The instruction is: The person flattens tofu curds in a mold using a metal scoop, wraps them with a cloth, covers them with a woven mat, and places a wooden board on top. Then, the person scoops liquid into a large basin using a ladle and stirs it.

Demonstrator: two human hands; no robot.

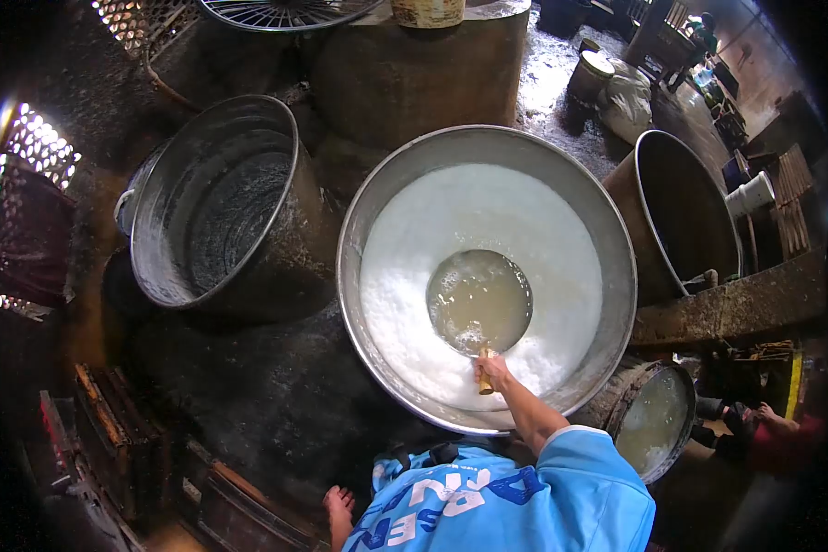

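My right hand (490, 367) is closed round the short wooden handle (486, 384) of a wide, round ladle (479, 300). The ladle sits low in a large metal vat (351, 308), with cloudy yellowish liquid and some bubbles showing within its rim. White, foamy-looking stuff (398, 267) surrounds it and reaches up the vat's inner wall. My left hand (339, 501) hangs at my left side, away from the vat. Its fingers are loosely apart and nothing shows in them.
A metal tub (285, 193) leans at left, a deep drum (649, 184) stands at right. Close by my right side is a bucket of cloudy liquid (655, 419). Another person's hand (775, 416) shows beyond it. Wooden frames (110, 423) stand at lower left.
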